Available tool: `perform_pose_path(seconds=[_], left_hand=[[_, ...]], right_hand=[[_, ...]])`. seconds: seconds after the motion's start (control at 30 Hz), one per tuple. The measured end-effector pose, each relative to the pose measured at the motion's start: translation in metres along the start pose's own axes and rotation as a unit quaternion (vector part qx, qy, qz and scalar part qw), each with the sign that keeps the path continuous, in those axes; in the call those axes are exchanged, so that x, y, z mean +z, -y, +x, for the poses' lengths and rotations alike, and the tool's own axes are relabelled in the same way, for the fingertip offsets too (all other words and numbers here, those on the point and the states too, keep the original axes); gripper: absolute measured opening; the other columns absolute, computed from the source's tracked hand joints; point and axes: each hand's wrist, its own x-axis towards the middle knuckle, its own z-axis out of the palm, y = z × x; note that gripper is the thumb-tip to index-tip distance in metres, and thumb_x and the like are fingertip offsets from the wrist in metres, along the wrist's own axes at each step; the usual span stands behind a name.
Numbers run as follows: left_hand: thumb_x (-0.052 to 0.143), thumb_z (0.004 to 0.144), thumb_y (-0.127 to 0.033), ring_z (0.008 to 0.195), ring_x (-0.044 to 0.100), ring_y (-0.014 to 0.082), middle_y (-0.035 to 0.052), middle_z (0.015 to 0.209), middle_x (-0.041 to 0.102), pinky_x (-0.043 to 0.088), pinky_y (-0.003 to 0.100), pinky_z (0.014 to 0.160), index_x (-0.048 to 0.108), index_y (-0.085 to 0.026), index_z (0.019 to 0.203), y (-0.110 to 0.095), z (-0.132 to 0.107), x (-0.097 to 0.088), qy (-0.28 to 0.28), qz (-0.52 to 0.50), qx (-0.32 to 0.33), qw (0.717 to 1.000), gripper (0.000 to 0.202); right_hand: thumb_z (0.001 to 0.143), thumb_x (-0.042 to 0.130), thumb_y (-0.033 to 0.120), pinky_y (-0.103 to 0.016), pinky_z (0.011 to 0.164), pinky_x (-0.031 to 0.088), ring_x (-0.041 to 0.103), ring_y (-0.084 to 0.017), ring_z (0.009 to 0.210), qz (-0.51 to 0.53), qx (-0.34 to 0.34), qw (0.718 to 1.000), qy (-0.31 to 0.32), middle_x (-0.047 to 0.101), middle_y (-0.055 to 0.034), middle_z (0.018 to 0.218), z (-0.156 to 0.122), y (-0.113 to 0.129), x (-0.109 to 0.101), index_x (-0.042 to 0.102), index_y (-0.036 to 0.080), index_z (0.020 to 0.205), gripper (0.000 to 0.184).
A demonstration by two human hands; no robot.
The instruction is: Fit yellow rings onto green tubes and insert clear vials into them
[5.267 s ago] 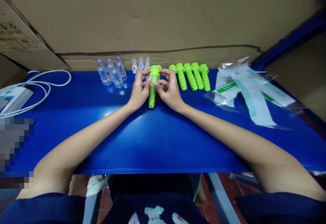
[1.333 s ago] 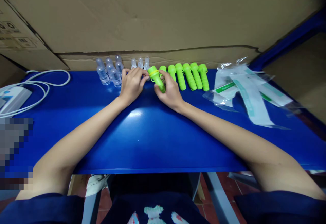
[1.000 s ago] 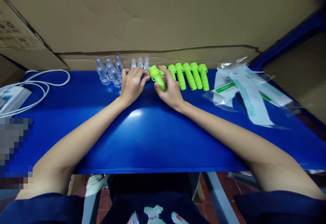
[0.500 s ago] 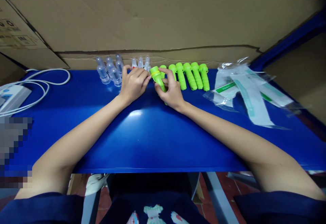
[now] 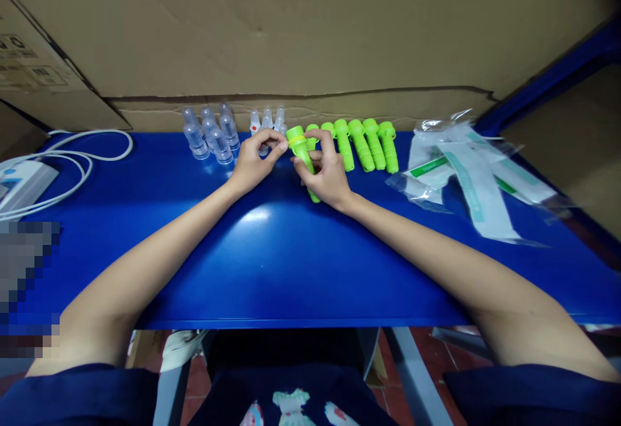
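My right hand [image 5: 328,174] is wrapped round a bright green plastic tube [image 5: 299,147] with a yellow ring near its top, held tilted above the blue table [image 5: 272,245]. My left hand [image 5: 255,158] is closed in a pinch just left of the tube's top, holding a small clear piece that I cannot make out well. A row of several matching green tubes [image 5: 361,145] lies to the right of my hands. Small white caps [image 5: 266,119] stand behind my left hand, and several clear vials [image 5: 211,132] stand further left.
Clear plastic pouches with green print [image 5: 466,167] lie at the right of the table. A white device with a looped white cable [image 5: 43,167] sits at the far left. Cardboard boxes [image 5: 291,31] wall off the back. A blurred patch covers the lower left.
Earlier both hands held the green tube upright on the table. My left hand then reached to the white caps and has come back pinched beside the tube's top, which my right hand keeps tilted.
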Motion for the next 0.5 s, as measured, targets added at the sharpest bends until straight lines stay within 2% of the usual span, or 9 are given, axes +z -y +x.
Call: perform_pose_path(seconds=[0.1,0.2,0.3,0.4,0.5], left_hand=[[0.079,0.085,-0.052,0.078,0.062,0.0135,0.0022,0.087,0.072,0.044,0.027,0.073,0.069,-0.019,0.088,0.003,0.002,0.000,0.025,-0.054,-0.024,0.998,0.035],[0.085,0.080,-0.047,0.075,0.061,0.0121,0.0015,0.085,0.070,0.044,0.026,0.070,0.068,-0.018,0.086,0.001,0.003,-0.002,0.048,-0.083,-0.038,0.995,0.034],[0.089,0.077,-0.050,0.071,0.058,0.0109,0.0013,0.083,0.070,0.043,0.025,0.066,0.069,-0.018,0.084,-0.001,0.005,-0.005,0.061,-0.104,-0.052,0.991,0.038],[0.090,0.073,-0.057,0.066,0.054,0.0100,0.0009,0.079,0.067,0.041,0.024,0.062,0.069,-0.018,0.082,-0.002,0.006,-0.009,0.080,-0.109,-0.053,0.989,0.045],[0.084,0.078,-0.063,0.063,0.049,0.0094,-0.0004,0.074,0.063,0.038,0.024,0.060,0.068,-0.018,0.082,-0.001,0.007,-0.012,0.097,-0.078,-0.038,0.991,0.047]], right_hand=[[0.097,0.060,0.064,-0.034,0.047,0.054,0.056,-0.016,0.042,0.027,0.018,0.999,0.006,0.073,0.0007,0.075,0.000,0.003,0.000,0.047,0.028,0.135,0.054],[0.097,0.061,0.062,-0.033,0.045,0.055,0.057,-0.014,0.041,0.057,0.039,0.997,0.020,0.080,-0.0040,0.091,-0.001,0.006,0.001,0.045,0.029,0.136,0.054],[0.097,0.061,0.061,-0.031,0.042,0.053,0.057,-0.013,0.040,0.061,0.045,0.997,0.017,0.082,-0.0071,0.103,-0.001,0.006,0.003,0.044,0.028,0.135,0.053],[0.097,0.061,0.062,-0.029,0.041,0.051,0.057,-0.012,0.041,0.045,0.040,0.998,0.017,0.081,-0.0077,0.102,-0.001,0.006,0.002,0.044,0.028,0.133,0.052],[0.098,0.060,0.059,-0.029,0.042,0.050,0.059,-0.015,0.042,0.037,0.056,0.997,0.048,0.077,-0.0038,0.086,0.000,0.008,-0.003,0.042,0.027,0.133,0.051]])
